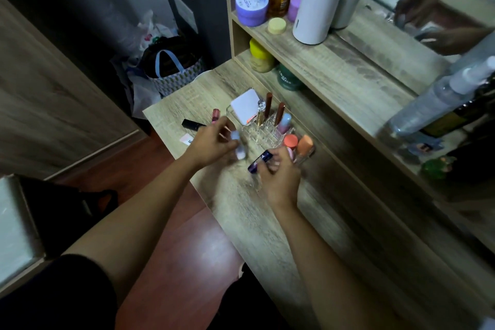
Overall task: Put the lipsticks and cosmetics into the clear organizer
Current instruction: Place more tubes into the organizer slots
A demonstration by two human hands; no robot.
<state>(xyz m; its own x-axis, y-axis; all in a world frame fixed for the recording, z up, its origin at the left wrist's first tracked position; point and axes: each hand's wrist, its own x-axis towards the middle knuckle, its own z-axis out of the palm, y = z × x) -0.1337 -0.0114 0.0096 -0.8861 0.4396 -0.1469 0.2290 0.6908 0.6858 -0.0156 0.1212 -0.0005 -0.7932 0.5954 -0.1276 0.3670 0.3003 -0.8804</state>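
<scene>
The clear organizer (pixel 267 134) stands on the wooden vanity top. In it are a white square compact (pixel 245 109), brown lip tubes (pixel 268 104), a pastel blue-capped tube (pixel 284 123), a coral-capped jar (pixel 290 141) and an orange sponge (pixel 305 144). My left hand (pixel 211 146) holds a small pastel tube with a light blue cap (pixel 237 143) just left of the organizer. My right hand (pixel 278 177) grips a dark purple tube (pixel 258 161) at the organizer's near side. On the table to the left lie a black lipstick (pixel 191 124) and a pink lip gloss (pixel 215 116).
A small white packet (pixel 186 140) lies near the table's left edge. The shelf behind carries a white cylinder (pixel 318 0), purple jars (pixel 251 8) and bottles. A green jar (pixel 289 80) and a yellow-lidded jar (pixel 261 56) sit beneath it. Spray bottles (pixel 439 99) stand at right. Bags (pixel 171 69) sit on the floor.
</scene>
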